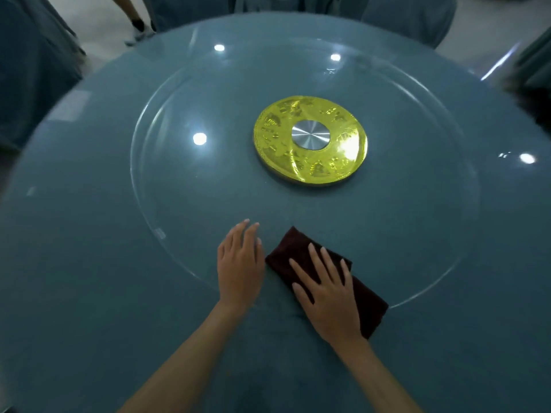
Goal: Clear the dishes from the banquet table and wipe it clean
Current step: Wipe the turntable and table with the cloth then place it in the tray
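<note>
A round banquet table (89, 293) with a teal cloth fills the view. A clear glass turntable (185, 180) lies on it, with a gold disc (310, 141) and a silver hub at its middle. A folded dark brown cloth (293, 248) lies on the near rim of the glass. My right hand (328, 293) presses flat on that cloth with the fingers spread. My left hand (240, 263) rests flat on the glass just left of the cloth, fingers straight. No dishes are in view.
Chairs in teal covers (32, 64) ring the table at the left, back and right. A person's legs and shoes (140, 25) stand on the pale floor at the back left. Ceiling lights reflect on the glass.
</note>
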The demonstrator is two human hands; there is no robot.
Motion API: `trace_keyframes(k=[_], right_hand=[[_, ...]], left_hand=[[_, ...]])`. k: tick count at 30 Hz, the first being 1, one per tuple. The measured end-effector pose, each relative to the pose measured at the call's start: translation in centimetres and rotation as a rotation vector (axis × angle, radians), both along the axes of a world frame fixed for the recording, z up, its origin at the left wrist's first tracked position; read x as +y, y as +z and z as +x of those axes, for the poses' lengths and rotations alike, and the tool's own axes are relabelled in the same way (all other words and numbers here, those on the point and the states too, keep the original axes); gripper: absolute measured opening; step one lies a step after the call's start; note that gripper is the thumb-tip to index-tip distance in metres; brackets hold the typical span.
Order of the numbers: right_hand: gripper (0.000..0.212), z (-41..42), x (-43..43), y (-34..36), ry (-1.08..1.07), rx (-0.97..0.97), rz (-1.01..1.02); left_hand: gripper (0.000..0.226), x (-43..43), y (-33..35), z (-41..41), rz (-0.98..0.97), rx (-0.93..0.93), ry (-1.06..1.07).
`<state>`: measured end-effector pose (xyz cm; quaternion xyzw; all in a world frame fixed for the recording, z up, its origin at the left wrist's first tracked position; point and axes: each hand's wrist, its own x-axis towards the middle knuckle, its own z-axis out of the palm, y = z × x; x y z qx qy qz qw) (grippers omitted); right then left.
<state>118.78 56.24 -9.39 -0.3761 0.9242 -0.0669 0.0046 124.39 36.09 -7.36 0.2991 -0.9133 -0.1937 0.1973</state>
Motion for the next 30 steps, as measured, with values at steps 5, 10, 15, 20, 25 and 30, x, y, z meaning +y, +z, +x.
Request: trace_keyframes(k=[5,10,15,20,25,30], right_hand=[[0.051,0.3,2.3,0.0,0.044,0.0,0.005],[0.052,-4.2,-0.5,-0.4,-0.005,0.034,0.031],[0.05,-13.3,-6.9,-1.4,-0.07,0.079,-0.006],[0.051,-23.0,-14.7,-1.5,-0.118,0.049,-0.038],[0.052,-27.9,-19.1,-0.9,-0.122,-0.016,-0.059],[0.052,-27.8,-18.5,-0.8,-0.071,-0.031,-0.039]], left_hand=[[0.039,-9.5,-0.3,-2.1,-0.204,-0.034,-0.026],[0.049,-13.9,-1.7,-0.9,-0.295,-0.143,-0.15],[0.046,-11.7,-2.4,-0.5,-0.291,-0.114,-0.151],[0.045,-9.7,-2.8,-0.4,-0.312,-0.14,-0.115],[0.044,-7.3,-3.2,-0.5,-0.312,-0.17,-0.054],[0.045,-5.0,-3.4,-0.6,-0.278,-0.201,0.001]])
